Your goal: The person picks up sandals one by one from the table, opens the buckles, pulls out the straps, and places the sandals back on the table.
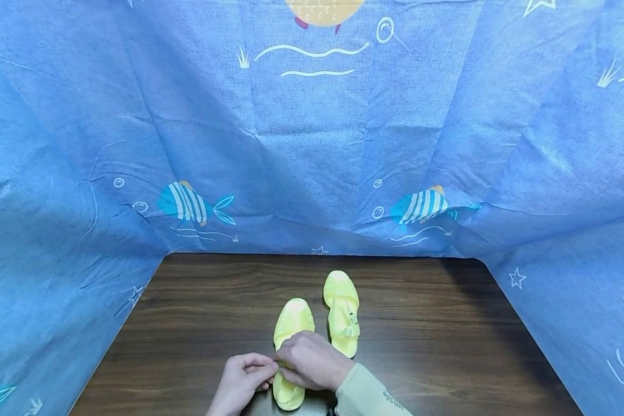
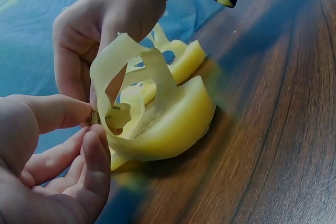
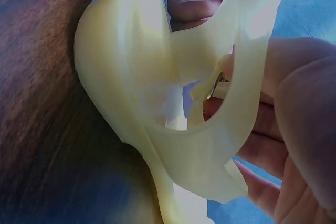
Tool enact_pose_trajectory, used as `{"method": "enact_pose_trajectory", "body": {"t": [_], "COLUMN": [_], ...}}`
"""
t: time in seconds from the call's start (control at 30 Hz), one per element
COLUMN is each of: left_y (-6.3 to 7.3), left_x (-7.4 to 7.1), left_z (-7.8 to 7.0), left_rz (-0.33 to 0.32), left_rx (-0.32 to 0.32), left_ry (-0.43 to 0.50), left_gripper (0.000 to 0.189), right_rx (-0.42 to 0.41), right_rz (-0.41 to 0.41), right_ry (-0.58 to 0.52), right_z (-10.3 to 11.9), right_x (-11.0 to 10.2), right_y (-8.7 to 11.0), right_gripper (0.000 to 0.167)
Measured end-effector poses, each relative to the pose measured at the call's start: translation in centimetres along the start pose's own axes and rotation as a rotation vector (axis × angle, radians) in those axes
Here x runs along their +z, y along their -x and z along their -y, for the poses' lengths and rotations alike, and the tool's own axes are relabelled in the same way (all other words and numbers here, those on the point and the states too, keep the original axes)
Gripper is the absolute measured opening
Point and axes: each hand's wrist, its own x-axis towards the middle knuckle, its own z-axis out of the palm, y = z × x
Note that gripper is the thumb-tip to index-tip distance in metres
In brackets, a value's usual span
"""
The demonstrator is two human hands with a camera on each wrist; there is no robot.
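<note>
Yellow plastic closed-toe sandal (image 1: pixel 294 315): between left and right edges of dark wood-grain table (image 1: pixel 447 335) | our left hand (image 1: pixel 243 381) pinches small metal buckle (image 2: pixel 93 117) | our right hand (image 1: pixel 314 359) pinches yellow strap (image 2: pixel 119 113) | we see matching yellow sandal (image 1: pixel 339 286) nearer far edge

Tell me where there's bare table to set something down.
Free: the table left of the left hand and nearer shoe, out to the left edge, and right of the farther shoe and sleeve, out to the right edge. Crowded: front middle, where the left hand meets the right hand at the nearer shoe.
</note>
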Motion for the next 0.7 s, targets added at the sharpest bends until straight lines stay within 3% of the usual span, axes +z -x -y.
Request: {"method": "enact_pose_trajectory", "body": {"t": [0.2, 0.47, 0.7], "left_y": [0.1, 0.2, 0.0], "left_x": [0.4, 1.0, 1.1], "left_z": [-0.1, -0.1, -0.1], "left_rz": [-0.042, -0.094, -0.089], "left_rx": [-0.006, -0.035, 0.016], "left_ry": [0.009, 0.024, 0.004], "left_gripper": [0.018, 0.008, 0.007], "right_rx": [0.014, 0.021, 0.053], "right_rz": [-0.014, 0.012, 0.041], "right_ry": [0.028, -0.114, -0.17], "right_z": [0.2, 0.1, 0.0], "right_x": [-0.1, -0.2, -0.1], "right_y": [-0.1, -0.2, -0.1], "right_gripper": [0.005, 0.008, 0.012]}}
